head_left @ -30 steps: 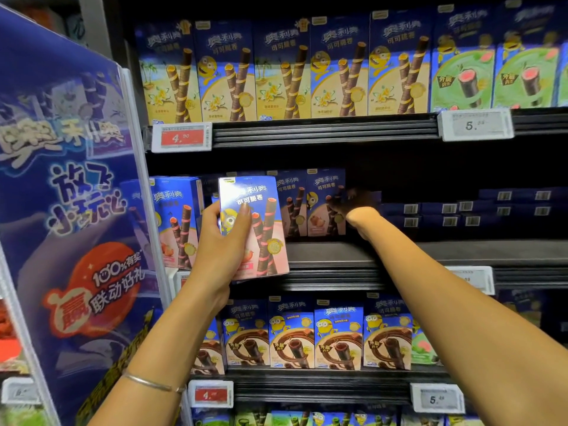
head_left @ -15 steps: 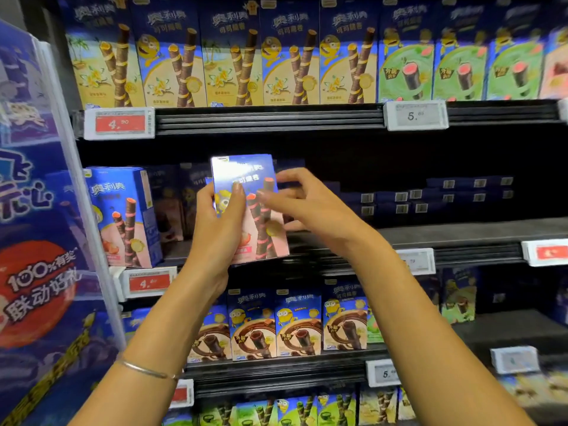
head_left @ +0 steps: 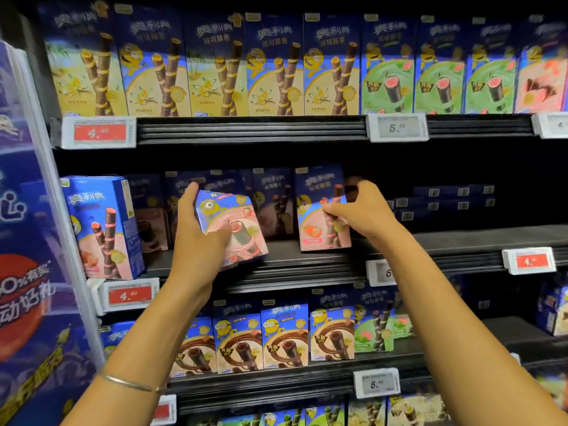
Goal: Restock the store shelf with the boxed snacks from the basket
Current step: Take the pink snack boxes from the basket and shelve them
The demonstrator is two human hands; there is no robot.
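Because the pink box (head_left: 236, 219) in your left grip (head_left: 196, 238) is thin printed cardboard and, I judge, quite light, you should take it by the two narrow sides and not press on the wide front, which would probably dent. This grip is closed around it, with the thumb across its lower front; the box is tilted in the air, just in front of the middle shelf (head_left: 461, 241). Your right grip (head_left: 362, 210) is closed on the right side of a second pink box (head_left: 319, 207), which stands upright on this shelf near the front edge. The glossy print may be a little slippery, so a firm pinch low on the sides seems safest. The wafer rolls inside are likely fragile, so set each box down softly. Bare shelf shows to the right of the second box. The basket is not in view.
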